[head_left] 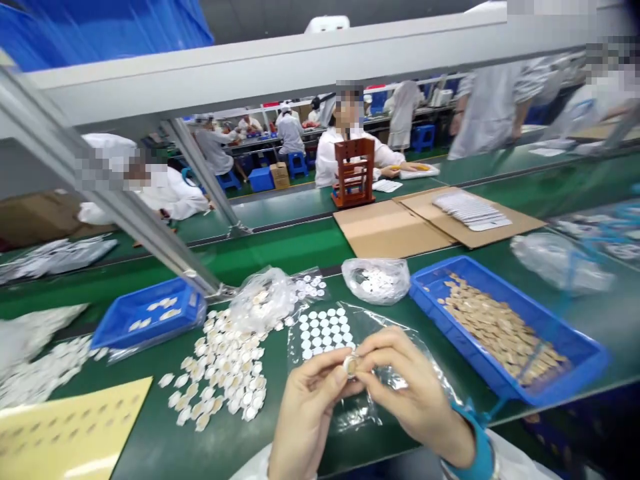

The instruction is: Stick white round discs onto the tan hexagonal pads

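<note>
Two bare hands meet low in my view, and between them is one small round piece (351, 366), raised over the near part of the green bench (270, 420). From where I watch, it looks pale around the edge with a tan or beige middle; it is small and partly covered by fingertips, so I can't fairly say what its surface is made of. My left hand (309, 400) has its fingers closed in a pinch at one side of the piece, thumb and forefinger together on it. My right hand (413, 390), with a teal band (481, 450) at the wrist, pinches the other side, its fingers closed as well. Just beyond my fingertips I see white discs (325, 328) laid in neat rows on clear plastic (373, 321). To the left lies a loose heap of white and tan pieces (237, 373), whose scalloped-looking outlines I can partly make out. A blue tray (431, 283) on the right holds many tan pieces (500, 328). Behind the rows sits a clear bag (353, 277) of small white pieces, and a yellow sheet (60, 443) lies at the lower left.
</note>
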A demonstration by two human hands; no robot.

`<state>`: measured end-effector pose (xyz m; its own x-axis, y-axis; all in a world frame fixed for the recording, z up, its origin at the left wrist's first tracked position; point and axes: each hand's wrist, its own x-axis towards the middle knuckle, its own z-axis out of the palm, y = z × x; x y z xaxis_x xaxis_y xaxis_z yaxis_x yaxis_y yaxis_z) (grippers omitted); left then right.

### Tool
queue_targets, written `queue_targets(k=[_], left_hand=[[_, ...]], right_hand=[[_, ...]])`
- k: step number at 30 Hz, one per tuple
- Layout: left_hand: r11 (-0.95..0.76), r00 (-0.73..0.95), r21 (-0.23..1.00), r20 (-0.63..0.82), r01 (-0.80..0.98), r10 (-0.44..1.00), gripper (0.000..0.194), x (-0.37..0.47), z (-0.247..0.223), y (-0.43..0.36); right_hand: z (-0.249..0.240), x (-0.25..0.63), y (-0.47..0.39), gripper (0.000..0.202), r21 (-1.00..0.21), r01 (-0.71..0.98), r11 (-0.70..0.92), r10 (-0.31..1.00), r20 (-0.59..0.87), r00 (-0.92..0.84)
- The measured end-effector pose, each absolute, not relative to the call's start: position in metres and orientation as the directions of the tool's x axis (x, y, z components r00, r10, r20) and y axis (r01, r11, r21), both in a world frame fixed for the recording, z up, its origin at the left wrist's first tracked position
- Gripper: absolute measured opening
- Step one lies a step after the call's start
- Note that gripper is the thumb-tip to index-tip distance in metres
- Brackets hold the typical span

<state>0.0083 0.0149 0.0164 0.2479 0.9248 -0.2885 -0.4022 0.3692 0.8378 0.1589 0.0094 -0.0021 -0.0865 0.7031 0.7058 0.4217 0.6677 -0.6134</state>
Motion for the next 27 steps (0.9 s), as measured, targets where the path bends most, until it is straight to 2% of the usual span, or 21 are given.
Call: queue_targets(k=[8,18,21,25,27], left_hand=[[0.309,0.26,0.872,-0.22,-0.38,0.94,0.017,0.007,0.021,0.01],[0.29,0.298,0.895,-0.19,-0.34,0.935,0.018,0.007,0.019,0.009],[0.313,0.3,0.874,-0.206,-0.373,0.931,0.018,0.012,0.02,0.007],[0.394,0.307,0.79,-0.272,-0.47,0.912,0.018,0.015,0.018,0.01],[0.406,0.255,0.75,-0.317,-0.522,0.914,0.02,0.01,0.012,0.018]], right_hand=[[0.003,0.165,0.011,0.014,-0.538,0.459,0.707,0.653,0.747,-0.13],[0.005,0.171,0.009,0.015,-0.523,0.451,0.723,0.638,0.756,-0.147],[0.008,0.171,0.012,0.01,-0.527,0.458,0.716,0.655,0.735,-0.177],[0.01,0.164,0.009,0.014,-0.465,0.492,0.736,0.621,0.752,-0.219],[0.006,0.17,0.005,0.015,-0.437,0.512,0.74,0.611,0.755,-0.239]])
